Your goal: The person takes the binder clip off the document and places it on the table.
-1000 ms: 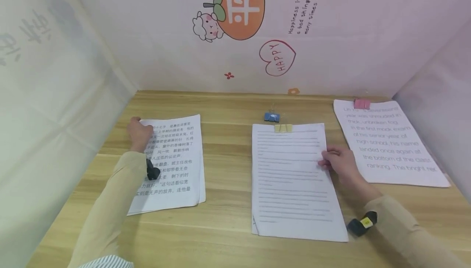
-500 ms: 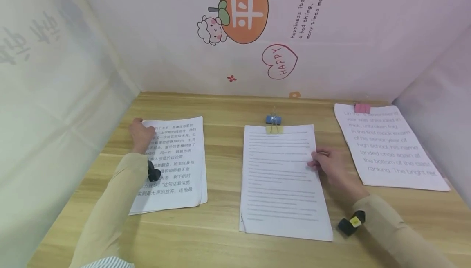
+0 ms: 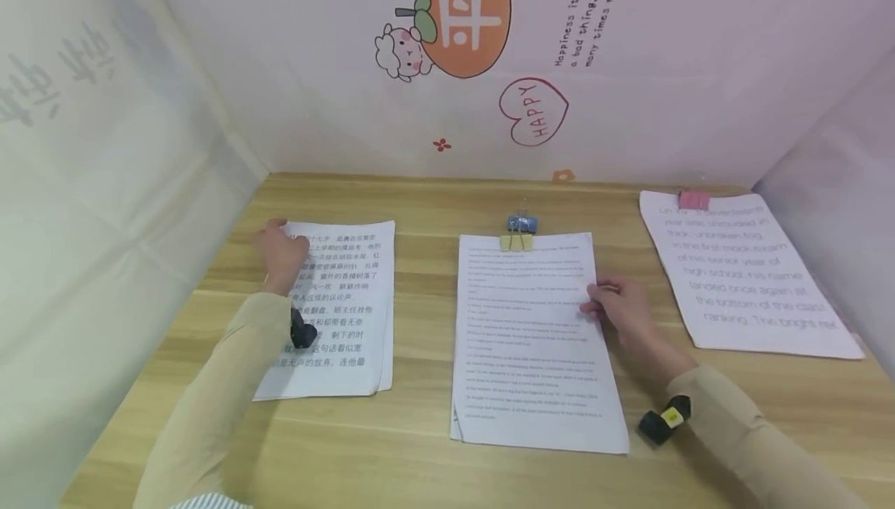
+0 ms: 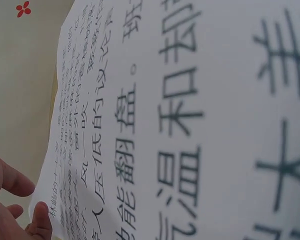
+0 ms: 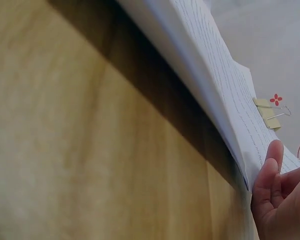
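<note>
On the left lies a paper stack with large Chinese print (image 3: 343, 315). My left hand (image 3: 283, 259) is at its upper left corner, and in the left wrist view the thumb (image 4: 40, 220) and a finger pinch the corner. In the middle is a stack of English text pages (image 3: 534, 346) with a yellow binder clip (image 3: 516, 242) on its top edge. My right hand (image 3: 622, 311) pinches the right edge of these pages. The right wrist view shows that edge raised above the table, thumb and fingers (image 5: 270, 185) curled at it.
A blue binder clip (image 3: 523, 224) lies just behind the yellow one. At the right lies a large-print English stack (image 3: 748, 284) with a pink binder clip (image 3: 694, 199) at its top. White printed curtains (image 3: 315, 105) stand behind and beside the wooden table (image 3: 363, 447).
My right hand has shifted left with the clipped middle pages. The yellow clip's wire handles now stand against the blue clip. My left hand remains at the left stack's corner.
</note>
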Demonstrator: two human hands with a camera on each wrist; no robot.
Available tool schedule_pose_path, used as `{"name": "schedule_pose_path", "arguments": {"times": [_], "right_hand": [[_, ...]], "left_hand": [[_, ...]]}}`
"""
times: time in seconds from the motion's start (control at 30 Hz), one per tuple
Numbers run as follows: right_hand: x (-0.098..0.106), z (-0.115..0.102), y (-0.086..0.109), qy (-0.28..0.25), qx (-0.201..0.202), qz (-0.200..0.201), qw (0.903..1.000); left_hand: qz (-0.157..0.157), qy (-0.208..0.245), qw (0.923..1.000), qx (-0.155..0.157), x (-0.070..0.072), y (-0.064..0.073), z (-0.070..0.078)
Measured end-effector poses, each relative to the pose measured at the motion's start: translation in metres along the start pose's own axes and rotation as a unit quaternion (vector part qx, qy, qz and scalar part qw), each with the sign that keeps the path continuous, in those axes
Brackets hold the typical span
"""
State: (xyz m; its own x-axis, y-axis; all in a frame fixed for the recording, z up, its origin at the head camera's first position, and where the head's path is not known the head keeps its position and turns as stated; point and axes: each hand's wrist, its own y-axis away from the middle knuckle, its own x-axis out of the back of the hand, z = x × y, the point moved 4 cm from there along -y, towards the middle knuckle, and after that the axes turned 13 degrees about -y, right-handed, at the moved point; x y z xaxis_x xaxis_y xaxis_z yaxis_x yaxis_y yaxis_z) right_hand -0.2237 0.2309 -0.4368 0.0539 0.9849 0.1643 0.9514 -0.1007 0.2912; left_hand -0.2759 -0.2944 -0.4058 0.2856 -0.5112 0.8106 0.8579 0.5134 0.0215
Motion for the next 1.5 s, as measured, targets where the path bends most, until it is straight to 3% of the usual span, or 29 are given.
{"name": "schedule_pose_path", "arguments": {"times": [0.23, 0.6, 0.9, 1.33, 1.5], "right_hand": [[0.001, -0.007, 0.001, -0.019, 0.013, -0.012, 0.9997], [0.003, -0.008, 0.002, -0.026, 0.018, -0.022, 0.9993], [0.004, -0.002, 0.003, -0.041, 0.010, -0.024, 0.9988], [0.003, 0.000, 0.008, -0.035, -0.013, -0.017, 0.9992], [0.000, 0.003, 0.007, -0.035, -0.014, -0.015, 0.9992]], "left_hand": [[0.006, 0.012, 0.9997, -0.020, -0.008, 0.003, 0.016], [-0.054, 0.045, 0.9957, -0.060, -0.041, 0.018, 0.043], [-0.087, 0.023, 0.9913, -0.096, -0.063, 0.034, 0.063], [-0.125, 0.038, 0.9815, -0.140, -0.085, 0.060, 0.095], [-0.149, 0.048, 0.9779, -0.139, -0.089, 0.071, 0.099]]}}
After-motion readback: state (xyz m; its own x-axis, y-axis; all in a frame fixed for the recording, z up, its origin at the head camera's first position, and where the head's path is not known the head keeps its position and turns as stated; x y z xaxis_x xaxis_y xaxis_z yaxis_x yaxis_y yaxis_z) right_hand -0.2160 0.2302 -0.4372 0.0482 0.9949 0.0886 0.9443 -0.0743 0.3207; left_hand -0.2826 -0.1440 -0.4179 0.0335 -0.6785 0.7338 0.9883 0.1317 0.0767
